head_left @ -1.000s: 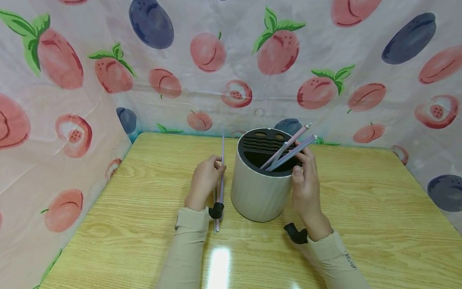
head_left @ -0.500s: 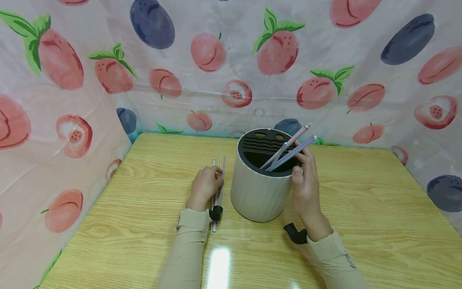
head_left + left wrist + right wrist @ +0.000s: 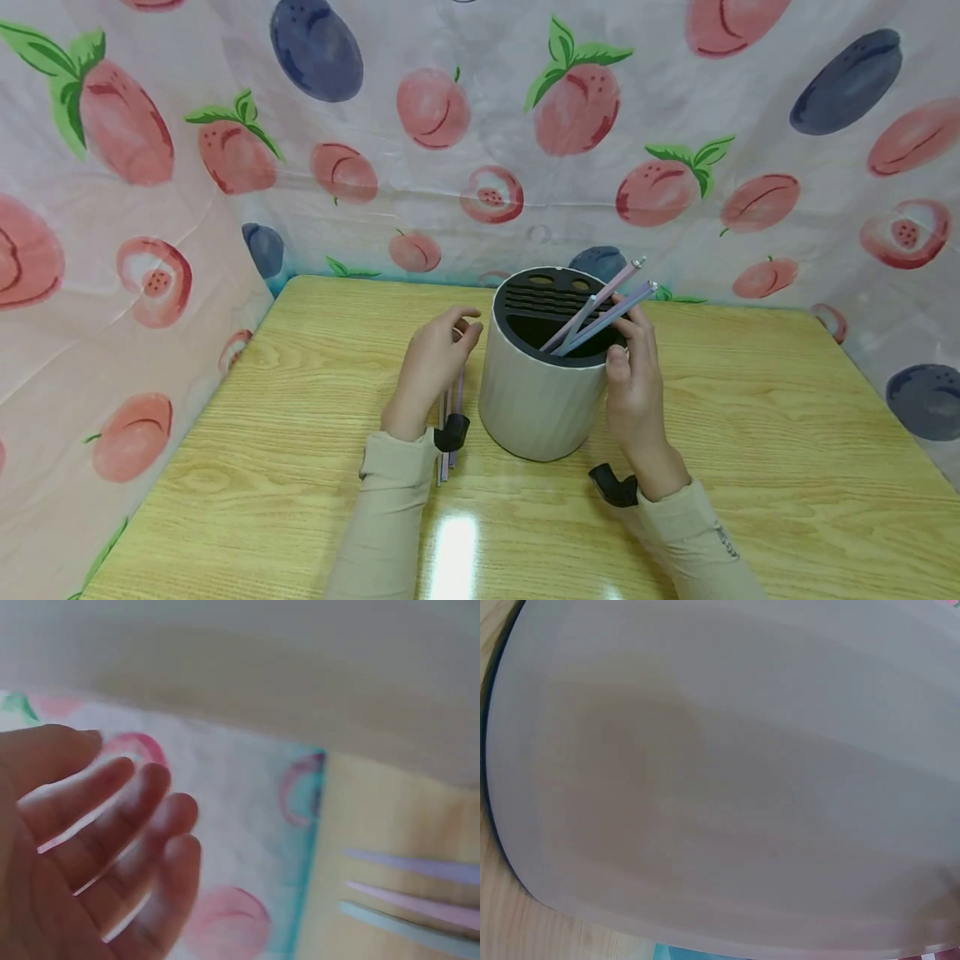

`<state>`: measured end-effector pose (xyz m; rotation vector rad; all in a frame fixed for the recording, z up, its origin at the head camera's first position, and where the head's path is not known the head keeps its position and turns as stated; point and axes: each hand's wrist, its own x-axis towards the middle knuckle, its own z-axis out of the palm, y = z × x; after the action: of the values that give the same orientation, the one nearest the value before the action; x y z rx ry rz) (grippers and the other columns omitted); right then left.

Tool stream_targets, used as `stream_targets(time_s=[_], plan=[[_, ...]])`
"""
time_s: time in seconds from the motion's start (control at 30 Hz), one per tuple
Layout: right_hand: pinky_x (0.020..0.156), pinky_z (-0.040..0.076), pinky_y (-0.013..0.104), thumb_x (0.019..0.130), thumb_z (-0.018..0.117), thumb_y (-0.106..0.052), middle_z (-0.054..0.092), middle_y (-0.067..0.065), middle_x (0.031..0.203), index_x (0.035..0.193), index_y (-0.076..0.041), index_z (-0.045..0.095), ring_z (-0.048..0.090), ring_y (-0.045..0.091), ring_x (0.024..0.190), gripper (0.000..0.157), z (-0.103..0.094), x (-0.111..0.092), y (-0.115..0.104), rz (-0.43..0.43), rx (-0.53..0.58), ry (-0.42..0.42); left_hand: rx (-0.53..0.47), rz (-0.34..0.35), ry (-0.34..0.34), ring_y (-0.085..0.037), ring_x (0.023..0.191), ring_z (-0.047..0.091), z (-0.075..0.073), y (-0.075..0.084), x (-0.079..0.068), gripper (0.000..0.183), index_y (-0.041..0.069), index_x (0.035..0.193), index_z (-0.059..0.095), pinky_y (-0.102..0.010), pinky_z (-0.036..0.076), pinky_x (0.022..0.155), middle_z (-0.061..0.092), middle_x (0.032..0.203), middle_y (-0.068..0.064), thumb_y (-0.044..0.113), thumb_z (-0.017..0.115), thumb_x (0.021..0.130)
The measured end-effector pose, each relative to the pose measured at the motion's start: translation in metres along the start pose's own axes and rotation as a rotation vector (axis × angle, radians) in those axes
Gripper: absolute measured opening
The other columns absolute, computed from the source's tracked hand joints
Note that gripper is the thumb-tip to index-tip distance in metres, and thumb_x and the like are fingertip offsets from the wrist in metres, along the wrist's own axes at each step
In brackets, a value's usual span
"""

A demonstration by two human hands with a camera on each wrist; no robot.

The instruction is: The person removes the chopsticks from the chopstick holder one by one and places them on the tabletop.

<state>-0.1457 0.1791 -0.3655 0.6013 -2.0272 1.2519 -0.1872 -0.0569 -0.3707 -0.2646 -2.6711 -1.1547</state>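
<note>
White holder (image 3: 542,412) upright, pastel sticks (image 3: 611,316) leaning inside; three loose sticks (image 3: 420,904) alongside.

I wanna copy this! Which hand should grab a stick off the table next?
Probably the left hand: it's empty and near the three sticks on the table. The right hand holds the container.

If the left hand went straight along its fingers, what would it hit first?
Probably the cream, black-topped, cylindrical, plastic-looking holder: in the head view, the left hand's fingertips aim at its upper wall, though depth is unclear.
</note>
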Motion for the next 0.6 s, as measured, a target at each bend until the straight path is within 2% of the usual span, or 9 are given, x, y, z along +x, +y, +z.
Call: stream_targets(time_s=[0.17, 0.37, 0.47, 0.6], plan=[[0.104, 0.017, 0.043, 0.094, 0.032, -0.045, 0.029, 0.001, 0.141, 0.125, -0.004, 0.042, 0.021, 0.022, 0.131, 0.052, 0.0, 0.0, -0.001, 0.015, -0.007, -0.005, -0.087, 0.144, 0.119, -0.009, 0.086, 0.053, -0.008, 0.023, -0.003, 0.027, 0.019, 0.112, 0.059, -0.027, 0.046, 0.069, 0.058, 0.097, 0.005, 0.032, 0.047, 0.093], [0.104, 0.016, 0.044, 0.095, 0.032, -0.038, 0.029, 0.007, 0.14, 0.124, 0.003, 0.041, 0.021, 0.023, 0.131, 0.051, 0.0, -0.001, -0.003, 0.016, -0.003, -0.009, -0.173, 0.307, 0.244, -0.011, 0.096, 0.05, -0.014, 0.043, -0.009, 0.03, 0.012, 0.112, 0.058, -0.026, 0.048, 0.073, 0.054, 0.105, 0.001, 0.032, 0.046, 0.093], [0.105, 0.016, 0.043, 0.095, 0.032, -0.039, 0.03, 0.008, 0.14, 0.124, 0.003, 0.041, 0.021, 0.023, 0.131, 0.052, 0.0, 0.0, -0.003, 0.008, -0.005, -0.01, -0.121, 0.365, 0.242, -0.015, 0.104, 0.047, -0.014, 0.056, -0.013, 0.031, 0.011, 0.112, 0.058, -0.029, 0.043, 0.084, 0.053, 0.112, -0.001, 0.032, 0.049, 0.091], [0.104, 0.019, 0.041, 0.095, 0.031, -0.044, 0.031, 0.005, 0.139, 0.124, -0.001, 0.043, 0.023, 0.024, 0.13, 0.053, 0.0, 0.001, -0.002, -0.012, -0.005, -0.002, 0.044, 0.385, 0.15, -0.022, 0.121, 0.035, -0.011, 0.078, -0.022, 0.039, 0.011, 0.119, 0.055, -0.033, 0.028, 0.1, 0.049, 0.124, -0.003, 0.037, 0.045, 0.092]])
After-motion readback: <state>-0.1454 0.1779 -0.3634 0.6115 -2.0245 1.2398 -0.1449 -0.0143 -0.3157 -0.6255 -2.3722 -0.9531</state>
